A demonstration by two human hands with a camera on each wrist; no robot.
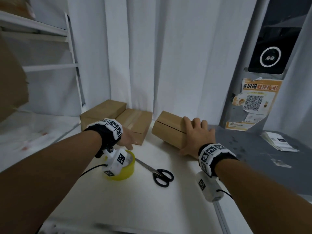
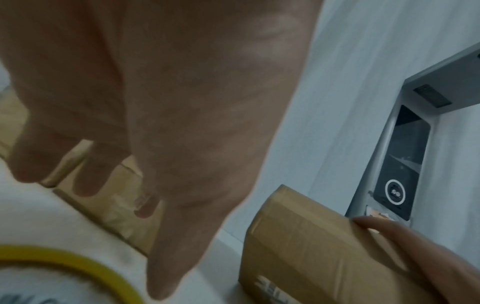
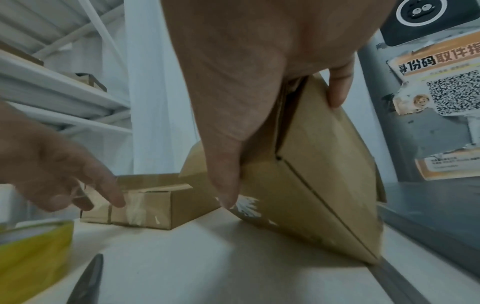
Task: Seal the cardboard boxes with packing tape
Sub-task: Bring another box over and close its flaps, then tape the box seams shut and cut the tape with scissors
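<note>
My right hand (image 1: 194,137) grips the unsealed cardboard box (image 1: 168,129) near the right edge of the white table (image 1: 135,200), thumb on the near side and fingers (image 3: 339,86) curled over the far top edge. The box is tipped up on 1 edge, its flap seam still a bare dark line with no tape over it.

My left hand (image 1: 126,139) hangs above the yellow roll of packing tape (image 1: 125,171), fingers loose and slightly spread, holding nothing. In the left wrist view the fingertips (image 2: 85,185) point down toward the taped box (image 1: 135,125), and I cannot tell whether they touch it. That box lies flat at the back of the table with a clear strip along its top and down its near end. A 3rd box (image 1: 103,110) sits just beside it on the left, touching it.

The tape roll stands on the table under my left wrist. Black-handled scissors (image 1: 155,171) lie just to its right, blades pointing toward the roll, closed.

To the right is a grey surface (image 1: 253,157) with a stack of paper slips (image 1: 278,141), and an orange notice with a QR code (image 1: 253,102) on the grey column behind. White shelving (image 1: 50,66) stands at the left, white curtain behind the boxes.
</note>
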